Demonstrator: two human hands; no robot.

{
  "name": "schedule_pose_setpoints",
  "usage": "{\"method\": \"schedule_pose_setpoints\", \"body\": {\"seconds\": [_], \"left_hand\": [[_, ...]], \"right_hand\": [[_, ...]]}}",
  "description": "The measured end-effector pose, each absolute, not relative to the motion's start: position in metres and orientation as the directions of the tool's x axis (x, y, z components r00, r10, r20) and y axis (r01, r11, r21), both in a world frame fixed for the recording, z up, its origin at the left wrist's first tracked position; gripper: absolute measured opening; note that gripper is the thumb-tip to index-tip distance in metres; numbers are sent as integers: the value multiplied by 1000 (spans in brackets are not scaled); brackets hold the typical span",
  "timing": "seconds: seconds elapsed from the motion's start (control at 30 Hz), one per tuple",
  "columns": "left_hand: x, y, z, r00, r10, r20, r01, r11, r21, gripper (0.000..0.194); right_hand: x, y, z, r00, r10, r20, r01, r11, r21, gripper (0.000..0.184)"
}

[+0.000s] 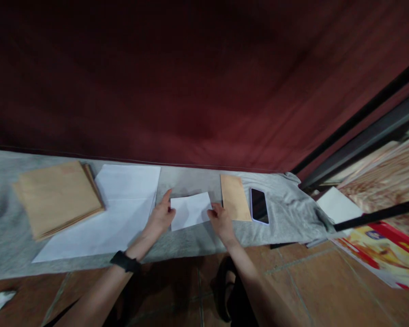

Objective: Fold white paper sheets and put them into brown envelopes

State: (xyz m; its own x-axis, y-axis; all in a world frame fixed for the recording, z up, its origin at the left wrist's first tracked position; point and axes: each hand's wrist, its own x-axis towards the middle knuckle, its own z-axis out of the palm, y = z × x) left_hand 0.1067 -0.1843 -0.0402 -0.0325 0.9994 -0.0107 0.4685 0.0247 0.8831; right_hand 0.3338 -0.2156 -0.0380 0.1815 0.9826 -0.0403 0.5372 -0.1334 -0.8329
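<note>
A small white sheet of paper (190, 211), possibly folded, is between my two hands, slightly tilted with its right side higher. My left hand (161, 215), with a black band on its wrist, is at the paper's left edge. Its thumb meets the edge, the index finger points forward, and the other fingers are partly hidden. My right hand (221, 221) pinches the paper's right edge between thumb and curled fingers. Just beyond the right hand lies a brown envelope (236, 198). Larger white sheets (122, 204) lie left of my left hand.
A stack of brown envelopes (59, 195) rests partly on the large sheets. A phone (259, 206) lies right of the single envelope. Grey cloth (288, 213) covers the narrow surface, bounded behind by a dark red curtain (191, 91). A colourful box (385, 254) and black bars stand at right.
</note>
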Motion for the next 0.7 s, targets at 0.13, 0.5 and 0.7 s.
{"method": "schedule_pose_setpoints", "body": {"seconds": [0.13, 0.5, 0.7], "left_hand": [[112, -185, -46, 10, 991, 132, 690, -102, 716, 75], [139, -207, -54, 233, 915, 331, 822, -367, 436, 48], [156, -232, -68, 410, 870, 274, 834, -479, 273, 55]], "right_hand": [[330, -223, -37, 95, 995, 32, 844, -64, -533, 33], [336, -228, -36, 53, 999, -4, 862, -48, -505, 41], [335, -228, -34, 28, 998, -52, 871, -50, -489, 42]]}}
